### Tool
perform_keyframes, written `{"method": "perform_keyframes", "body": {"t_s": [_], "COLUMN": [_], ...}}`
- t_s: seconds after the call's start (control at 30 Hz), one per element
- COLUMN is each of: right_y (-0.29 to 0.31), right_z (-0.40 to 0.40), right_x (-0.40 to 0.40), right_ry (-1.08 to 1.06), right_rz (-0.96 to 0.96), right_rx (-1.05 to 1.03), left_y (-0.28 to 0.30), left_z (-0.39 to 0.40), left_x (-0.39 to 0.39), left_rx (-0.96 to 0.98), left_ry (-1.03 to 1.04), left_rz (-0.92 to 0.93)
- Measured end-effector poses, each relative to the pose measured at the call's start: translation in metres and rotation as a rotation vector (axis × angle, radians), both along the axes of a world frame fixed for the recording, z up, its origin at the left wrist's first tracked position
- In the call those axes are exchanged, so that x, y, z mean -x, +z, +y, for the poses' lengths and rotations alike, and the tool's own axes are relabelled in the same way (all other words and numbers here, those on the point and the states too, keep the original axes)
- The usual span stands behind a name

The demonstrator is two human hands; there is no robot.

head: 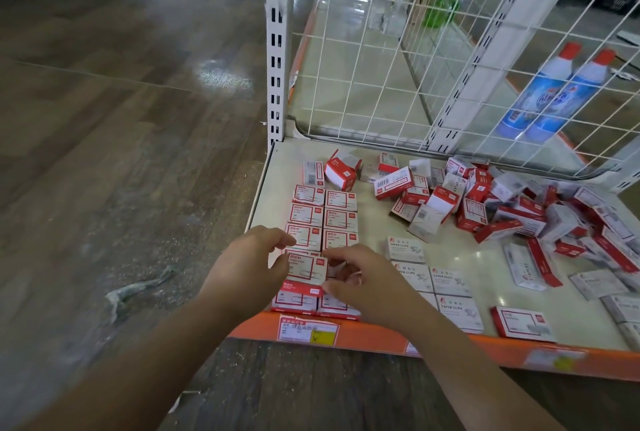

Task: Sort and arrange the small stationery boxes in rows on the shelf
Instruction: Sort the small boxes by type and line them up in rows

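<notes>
My left hand (254,259) and right hand (360,278) pinch one red-and-white box (306,269) between curled fingertips, atop the two-column red rows (323,219) near the shelf (277,181) front-left corner, five white boxes (433,280) just right, jumbled pile (519,212) beyond.

Boxes on the shelf, sorted at the left and loose at the right.

On the shelf (460,254), two neat rows of boxes (323,219) run from near to far at the left side. Right of them lies a smaller group of boxes (433,281), near the front edge. The loose pile (512,209) lies far and right, before the wire grid (450,50). Two bottles (550,91) stand behind the grid, at the far right.
</notes>
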State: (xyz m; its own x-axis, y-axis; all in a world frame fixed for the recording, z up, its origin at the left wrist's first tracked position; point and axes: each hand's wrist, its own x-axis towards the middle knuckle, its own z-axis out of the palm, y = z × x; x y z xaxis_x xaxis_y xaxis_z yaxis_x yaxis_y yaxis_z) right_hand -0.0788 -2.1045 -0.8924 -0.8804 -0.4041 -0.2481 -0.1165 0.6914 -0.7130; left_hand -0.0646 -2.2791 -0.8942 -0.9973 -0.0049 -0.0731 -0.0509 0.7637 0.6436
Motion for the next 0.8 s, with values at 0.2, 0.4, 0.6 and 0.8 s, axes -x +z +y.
{"method": "perform_keyframes", "body": {"t_s": [0.2, 0.4, 0.6, 0.8], "right_y": [-0.006, -0.007, -0.007, -0.007], "right_z": [-0.001, 0.0, 0.002, 0.011], "right_x": [0.0, -0.001, -0.001, 0.003], "right_ry": [-0.022, 0.013, 0.021, -0.124], "right_rz": [-0.029, -0.028, -0.006, 0.146], "right_rx": [0.021, 0.022, -0.001, -0.115], "left_y": [0.001, 0.001, 0.002, 0.006], "left_z": [-0.002, -0.001, 0.001, 0.005], "left_x": [-0.001, -0.009, -0.011, -0.009], "left_rx": [0.048, 0.124, 0.188, 0.233], "left_ry": [-0.049, -0.14, -0.242, -0.329], "left_rz": [-0.001, 0.016, 0.039, -0.008]}}
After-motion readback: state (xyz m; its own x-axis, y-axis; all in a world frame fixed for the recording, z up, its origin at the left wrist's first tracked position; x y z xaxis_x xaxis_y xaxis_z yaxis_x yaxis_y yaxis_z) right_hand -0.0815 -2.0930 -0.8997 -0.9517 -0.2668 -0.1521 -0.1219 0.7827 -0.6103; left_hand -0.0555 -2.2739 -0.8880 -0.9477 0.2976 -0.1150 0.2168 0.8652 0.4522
